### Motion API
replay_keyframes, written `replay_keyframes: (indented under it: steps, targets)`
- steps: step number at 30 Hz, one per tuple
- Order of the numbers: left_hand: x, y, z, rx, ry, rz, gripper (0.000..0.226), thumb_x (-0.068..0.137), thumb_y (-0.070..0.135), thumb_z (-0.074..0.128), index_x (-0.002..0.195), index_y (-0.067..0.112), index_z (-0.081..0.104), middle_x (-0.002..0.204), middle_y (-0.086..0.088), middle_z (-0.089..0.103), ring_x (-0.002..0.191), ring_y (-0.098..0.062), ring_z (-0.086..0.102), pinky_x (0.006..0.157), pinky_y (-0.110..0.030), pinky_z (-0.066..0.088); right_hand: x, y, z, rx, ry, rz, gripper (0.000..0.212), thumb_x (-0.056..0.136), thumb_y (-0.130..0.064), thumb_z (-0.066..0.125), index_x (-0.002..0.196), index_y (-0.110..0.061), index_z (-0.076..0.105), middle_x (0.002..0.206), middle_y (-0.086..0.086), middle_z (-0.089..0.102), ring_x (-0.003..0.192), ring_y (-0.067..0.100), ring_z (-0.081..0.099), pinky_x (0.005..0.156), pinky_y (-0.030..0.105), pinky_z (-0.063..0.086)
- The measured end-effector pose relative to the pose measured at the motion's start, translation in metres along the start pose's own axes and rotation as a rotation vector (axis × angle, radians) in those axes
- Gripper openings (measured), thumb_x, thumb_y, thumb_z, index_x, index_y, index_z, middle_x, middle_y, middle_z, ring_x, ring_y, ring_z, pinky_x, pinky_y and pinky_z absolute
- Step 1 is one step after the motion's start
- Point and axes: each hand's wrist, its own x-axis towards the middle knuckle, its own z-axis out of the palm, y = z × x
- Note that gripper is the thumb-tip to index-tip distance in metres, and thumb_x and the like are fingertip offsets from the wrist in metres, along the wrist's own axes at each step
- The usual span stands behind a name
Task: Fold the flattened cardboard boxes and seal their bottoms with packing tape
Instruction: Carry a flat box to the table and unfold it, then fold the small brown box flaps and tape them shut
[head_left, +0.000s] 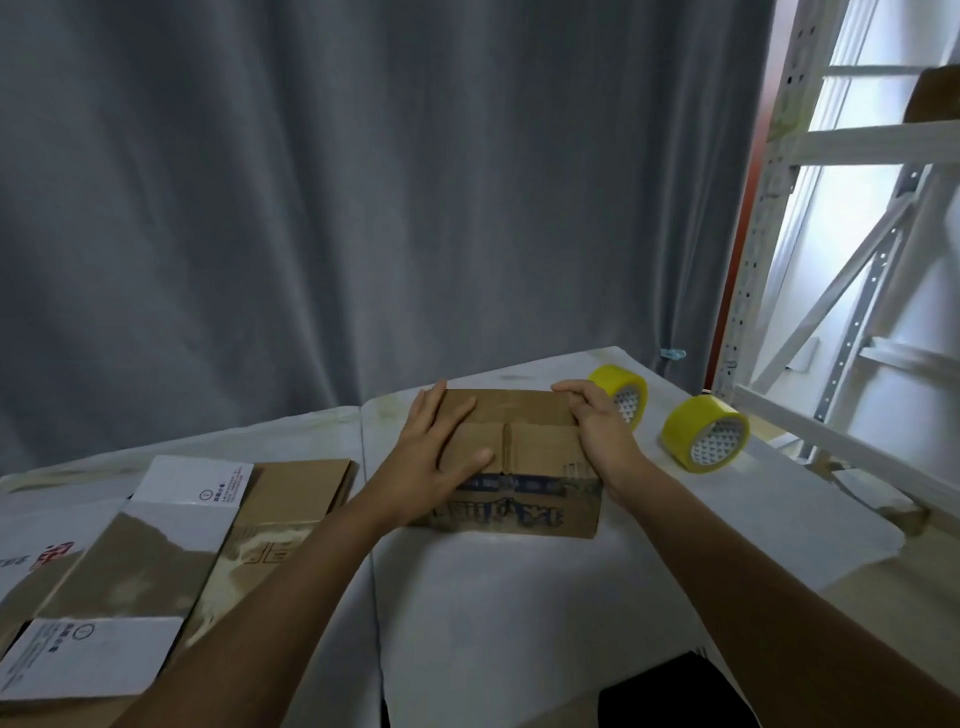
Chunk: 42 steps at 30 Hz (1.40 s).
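Grey curtain behind, white-covered table (519, 597) in front: the box (519, 462) sits mid-table, left hand (441, 457) and right hand (597, 431) pressing its flaps shut, fingers spread flat. Taping comes next, I'd say; tape rolls (704, 434) wait just right.

The left hand (434, 457) is covering the left part of the box (524, 462) top, and the right hand (597, 426) is hiding its right edge, so whether the flaps are meeting there cannot be told. The blue print on the box front is smearing into unreadable shapes. Behind the right hand, one tape roll (621, 397) is showing only in part. Left of the left hand, the flat cardboard (171, 545) is running off the frame's edge, its small print too fine to read.
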Motion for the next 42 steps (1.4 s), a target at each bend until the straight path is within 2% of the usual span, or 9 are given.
replay_keyframes:
  steps: [7,13,18,21,27,31,36,40,42]
  targets:
    - [0.013,0.006,-0.006,0.016,-0.098,-0.065,0.099,0.070,0.072,0.062,0.153,0.036,0.021,0.162,0.010,-0.007,0.150,-0.016,0.002,0.120,-0.045,0.021,0.017,-0.006,0.002,-0.110,0.004,0.043,0.029,0.102,-0.024,0.044,0.119,-0.009,0.060,0.121,0.009,0.060,0.110,0.022,0.056,0.101,0.041,0.044]
    - [0.000,0.025,-0.035,0.005,-0.109,-0.127,0.091,0.078,0.058,0.067,0.153,0.030,0.024,0.162,0.002,0.003,0.147,-0.017,0.012,0.110,-0.023,0.017,0.019,-0.027,0.005,-0.055,-0.071,0.152,0.028,0.102,-0.029,0.042,0.118,-0.015,0.061,0.116,0.009,0.062,0.106,0.029,0.059,0.097,0.046,0.049]
    - [-0.023,0.016,-0.031,0.039,-0.204,-0.210,0.098,0.070,0.069,0.060,0.153,0.036,0.020,0.163,0.005,-0.003,0.148,-0.018,0.014,0.117,-0.034,0.021,0.001,-0.014,0.019,-0.169,-0.197,0.205,0.031,0.103,-0.032,0.037,0.121,-0.016,0.057,0.118,0.010,0.061,0.106,0.030,0.058,0.098,0.047,0.048]
    - [-0.028,0.009,-0.028,0.046,-0.233,-0.204,0.097,0.072,0.074,0.055,0.153,0.038,0.017,0.163,0.007,-0.006,0.148,-0.018,0.014,0.119,-0.037,0.022,-0.004,-0.005,0.020,-0.255,-0.184,0.131,0.031,0.103,-0.033,0.037,0.120,-0.015,0.057,0.118,0.007,0.059,0.105,0.024,0.056,0.091,0.036,0.048]
    - [-0.011,0.023,-0.027,0.505,-0.324,-0.125,0.113,0.061,0.096,0.028,0.149,0.026,0.018,0.162,-0.010,0.004,0.149,-0.031,-0.010,0.119,-0.052,-0.008,-0.005,-0.005,0.021,-0.343,-0.183,0.083,0.026,0.101,-0.027,0.045,0.117,-0.010,0.056,0.118,0.012,0.060,0.105,0.026,0.056,0.085,0.033,0.045]
    - [0.006,0.037,-0.011,0.548,-0.354,-0.068,0.124,0.055,0.101,0.019,0.155,0.029,0.004,0.162,-0.012,0.007,0.149,-0.027,0.004,0.120,-0.051,-0.001,-0.009,-0.006,0.018,-0.272,-0.170,0.099,0.025,0.102,-0.026,0.042,0.118,-0.011,0.056,0.119,0.011,0.059,0.103,0.024,0.055,0.088,0.035,0.046]
    - [0.014,0.022,-0.009,0.548,-0.235,0.019,0.112,0.057,0.101,0.018,0.152,0.040,0.014,0.149,-0.005,0.034,0.137,-0.023,0.029,0.119,-0.046,0.013,-0.001,-0.006,0.008,-0.150,-0.266,0.205,0.035,0.101,-0.041,0.041,0.126,-0.019,0.055,0.125,0.003,0.057,0.113,0.021,0.054,0.101,0.040,0.045]
    - [0.031,0.021,-0.005,0.556,-0.219,0.036,0.103,0.062,0.099,0.020,0.150,0.046,0.017,0.143,-0.006,0.042,0.132,-0.024,0.035,0.116,-0.043,0.018,0.021,0.001,-0.021,-0.062,-0.121,0.197,0.038,0.102,-0.039,0.038,0.112,-0.012,0.063,0.102,0.002,0.064,0.094,0.019,0.058,0.082,0.029,0.047]
    - [0.044,0.019,-0.001,0.547,-0.216,0.020,0.103,0.061,0.100,0.020,0.149,0.047,0.017,0.144,-0.006,0.041,0.133,-0.024,0.035,0.115,-0.042,0.021,0.037,0.014,-0.045,-0.312,-0.018,0.048,0.030,0.101,-0.023,0.044,0.102,-0.006,0.068,0.099,0.009,0.068,0.090,0.024,0.060,0.076,0.028,0.043]
